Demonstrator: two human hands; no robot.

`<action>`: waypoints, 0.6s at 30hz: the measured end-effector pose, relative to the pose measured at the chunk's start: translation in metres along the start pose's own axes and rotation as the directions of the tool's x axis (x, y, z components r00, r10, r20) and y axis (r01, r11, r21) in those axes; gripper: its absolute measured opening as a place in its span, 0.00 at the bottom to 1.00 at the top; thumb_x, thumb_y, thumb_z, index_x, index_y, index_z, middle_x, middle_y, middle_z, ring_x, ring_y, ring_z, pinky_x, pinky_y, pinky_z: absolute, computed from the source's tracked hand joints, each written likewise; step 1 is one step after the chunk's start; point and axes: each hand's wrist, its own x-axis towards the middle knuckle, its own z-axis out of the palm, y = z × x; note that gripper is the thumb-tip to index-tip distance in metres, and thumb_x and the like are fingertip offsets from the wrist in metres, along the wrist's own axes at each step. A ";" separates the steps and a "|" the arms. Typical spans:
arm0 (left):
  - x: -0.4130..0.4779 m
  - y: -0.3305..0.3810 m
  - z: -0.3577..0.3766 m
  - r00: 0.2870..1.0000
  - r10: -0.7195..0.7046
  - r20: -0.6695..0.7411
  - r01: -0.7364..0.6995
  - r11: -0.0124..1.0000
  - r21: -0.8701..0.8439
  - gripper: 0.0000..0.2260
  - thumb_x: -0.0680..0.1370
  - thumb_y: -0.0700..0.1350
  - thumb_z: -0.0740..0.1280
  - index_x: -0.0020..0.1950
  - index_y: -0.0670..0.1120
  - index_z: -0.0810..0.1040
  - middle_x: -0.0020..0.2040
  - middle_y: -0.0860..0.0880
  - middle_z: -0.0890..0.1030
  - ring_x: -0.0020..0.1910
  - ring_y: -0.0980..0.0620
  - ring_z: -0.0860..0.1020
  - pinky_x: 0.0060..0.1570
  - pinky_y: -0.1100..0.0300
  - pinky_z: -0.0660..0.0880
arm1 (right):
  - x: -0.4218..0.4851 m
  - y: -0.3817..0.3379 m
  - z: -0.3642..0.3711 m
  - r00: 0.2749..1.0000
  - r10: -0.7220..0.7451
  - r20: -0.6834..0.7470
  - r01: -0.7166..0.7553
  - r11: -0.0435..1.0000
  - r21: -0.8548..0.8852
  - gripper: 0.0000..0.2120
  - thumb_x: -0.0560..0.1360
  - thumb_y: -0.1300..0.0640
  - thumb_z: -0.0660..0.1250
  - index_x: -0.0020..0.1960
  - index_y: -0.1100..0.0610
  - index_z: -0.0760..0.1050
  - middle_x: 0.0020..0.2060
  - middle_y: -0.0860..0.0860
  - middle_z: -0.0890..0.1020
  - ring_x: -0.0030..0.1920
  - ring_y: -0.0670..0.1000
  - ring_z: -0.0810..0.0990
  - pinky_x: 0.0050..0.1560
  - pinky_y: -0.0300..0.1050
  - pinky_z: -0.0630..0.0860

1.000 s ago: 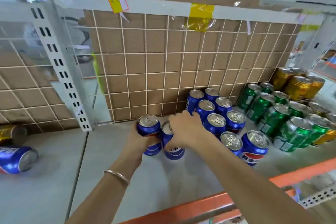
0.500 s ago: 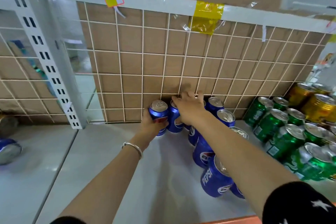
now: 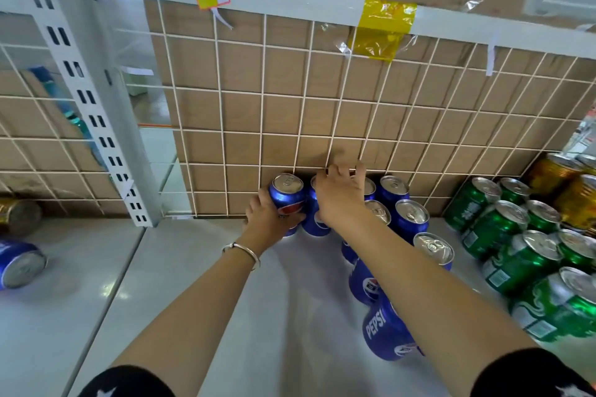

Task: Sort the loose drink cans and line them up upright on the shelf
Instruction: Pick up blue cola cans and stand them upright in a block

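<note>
Now moved back to twelve o'clock: my left hand (image 3: pixel 266 219) grips one blue can (image 3: pixel 286 195), right hand (image 3: pixel 342 200) covers the second can (image 3: pixel 314 224), hold unclear; row extends.

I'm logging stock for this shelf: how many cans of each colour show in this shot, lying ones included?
Blue cans: 11, one lying at far left, one nearly hidden behind the right forearm
Green cans: 8
Gold cans: 4, one lying at far left; more may be cut off at right
Total: 23
</note>
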 end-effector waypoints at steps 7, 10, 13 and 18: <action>-0.045 -0.044 -0.001 0.975 0.198 0.100 -0.220 0.916 0.334 0.32 0.77 0.52 0.64 0.75 0.41 0.53 0.74 0.44 0.61 0.73 0.46 0.60 0.72 0.56 0.53 | -0.018 -0.018 0.001 0.994 0.106 -0.041 -0.104 0.993 0.056 0.37 0.72 0.61 0.66 0.76 0.61 0.51 0.73 0.57 0.60 0.74 0.57 0.55 0.72 0.64 0.42; -0.054 -0.060 -0.011 0.950 0.298 0.091 -0.306 0.948 0.089 0.31 0.73 0.43 0.68 0.73 0.40 0.60 0.70 0.44 0.67 0.69 0.44 0.67 0.67 0.60 0.62 | -0.035 -0.036 0.005 0.980 0.134 -0.144 -0.100 0.970 0.220 0.41 0.72 0.61 0.66 0.77 0.56 0.46 0.76 0.56 0.49 0.75 0.57 0.50 0.72 0.65 0.43; -0.056 -0.068 -0.027 0.947 0.320 0.043 -0.320 0.947 0.015 0.28 0.74 0.37 0.67 0.72 0.38 0.62 0.67 0.49 0.68 0.67 0.52 0.68 0.65 0.64 0.62 | -0.062 -0.078 0.009 0.955 0.151 -0.254 -0.063 0.944 0.324 0.43 0.63 0.56 0.75 0.74 0.52 0.61 0.73 0.56 0.62 0.71 0.57 0.63 0.70 0.64 0.56; -0.075 -0.077 -0.040 0.860 0.507 0.068 -0.510 0.841 0.180 0.09 0.83 0.44 0.54 0.58 0.54 0.71 0.53 0.59 0.75 0.49 0.68 0.75 0.47 0.75 0.72 | -0.111 -0.147 0.048 0.964 0.166 -0.210 -0.035 0.857 0.515 0.33 0.59 0.59 0.68 0.64 0.52 0.70 0.63 0.56 0.74 0.57 0.57 0.78 0.63 0.56 0.63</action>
